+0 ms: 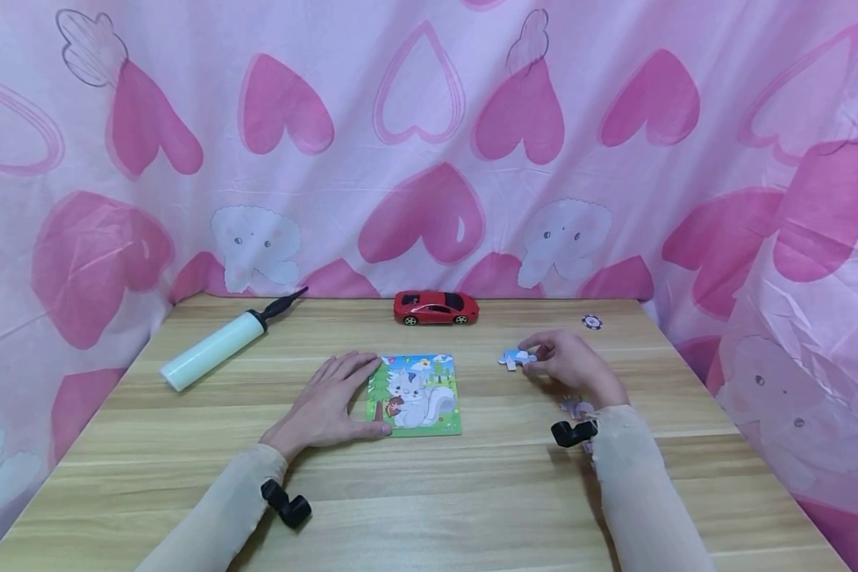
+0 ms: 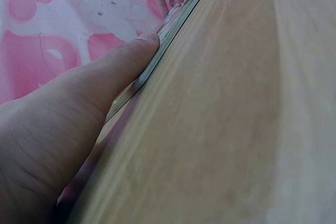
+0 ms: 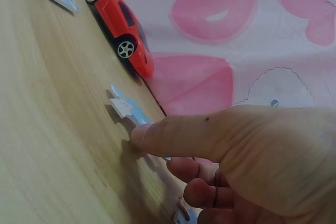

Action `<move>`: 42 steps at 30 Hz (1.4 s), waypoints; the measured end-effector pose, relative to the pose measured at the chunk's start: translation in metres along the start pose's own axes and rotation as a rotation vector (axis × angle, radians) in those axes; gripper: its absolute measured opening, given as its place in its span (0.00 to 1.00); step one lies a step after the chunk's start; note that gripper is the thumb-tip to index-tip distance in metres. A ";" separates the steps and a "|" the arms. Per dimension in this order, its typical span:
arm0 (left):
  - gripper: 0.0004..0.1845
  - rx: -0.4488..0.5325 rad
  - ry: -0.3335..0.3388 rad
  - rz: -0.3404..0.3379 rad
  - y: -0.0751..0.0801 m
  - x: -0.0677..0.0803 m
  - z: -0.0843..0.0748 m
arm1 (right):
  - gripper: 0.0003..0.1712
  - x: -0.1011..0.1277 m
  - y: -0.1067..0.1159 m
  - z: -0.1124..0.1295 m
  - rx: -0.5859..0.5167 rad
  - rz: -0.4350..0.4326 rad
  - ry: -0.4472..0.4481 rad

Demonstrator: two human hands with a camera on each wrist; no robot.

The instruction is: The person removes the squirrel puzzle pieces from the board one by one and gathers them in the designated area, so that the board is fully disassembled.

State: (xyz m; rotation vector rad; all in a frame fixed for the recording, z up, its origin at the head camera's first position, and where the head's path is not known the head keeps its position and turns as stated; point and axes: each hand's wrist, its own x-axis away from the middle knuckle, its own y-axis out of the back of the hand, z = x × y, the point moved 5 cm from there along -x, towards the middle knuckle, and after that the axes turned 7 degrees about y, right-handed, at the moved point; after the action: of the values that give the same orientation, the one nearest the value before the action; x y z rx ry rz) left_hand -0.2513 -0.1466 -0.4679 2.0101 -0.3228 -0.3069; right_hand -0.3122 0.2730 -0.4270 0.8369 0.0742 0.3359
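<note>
A square picture puzzle (image 1: 422, 409) of a white squirrel with a nut lies flat on the table in the head view. My left hand (image 1: 329, 405) rests along its left side, the fingers extended at the upper corner and the thumb at the lower edge. To the right, my right hand (image 1: 572, 367) pinches a small blue-and-white jigsaw piece (image 1: 511, 357) between thumb and fingers. The right wrist view shows the thumb on this piece (image 3: 126, 107), just above or at the wood; contact cannot be told. More puzzle pieces (image 1: 577, 408) lie by the right wrist, partly hidden by the sleeve.
A red toy car (image 1: 436, 307) stands at the table's back edge. At the back left lies a white hand pump (image 1: 214, 349) with a black nozzle. A poker chip (image 1: 592, 322) sits back right. Pink heart-patterned cloth (image 1: 429, 95) encloses the table's back and sides.
</note>
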 end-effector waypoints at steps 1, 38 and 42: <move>0.67 0.000 0.002 0.001 0.000 0.000 0.000 | 0.24 0.000 0.000 0.000 0.005 0.002 0.005; 0.67 -0.003 0.008 0.005 -0.001 0.001 0.002 | 0.25 -0.002 -0.006 -0.002 0.024 0.006 -0.045; 0.67 -0.004 0.007 0.007 0.000 0.000 0.000 | 0.32 -0.001 -0.002 0.002 0.011 -0.038 -0.019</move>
State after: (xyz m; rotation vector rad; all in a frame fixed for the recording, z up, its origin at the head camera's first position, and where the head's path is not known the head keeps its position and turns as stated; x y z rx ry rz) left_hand -0.2515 -0.1466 -0.4683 2.0050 -0.3242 -0.2964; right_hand -0.3120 0.2700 -0.4266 0.8481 0.0740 0.2915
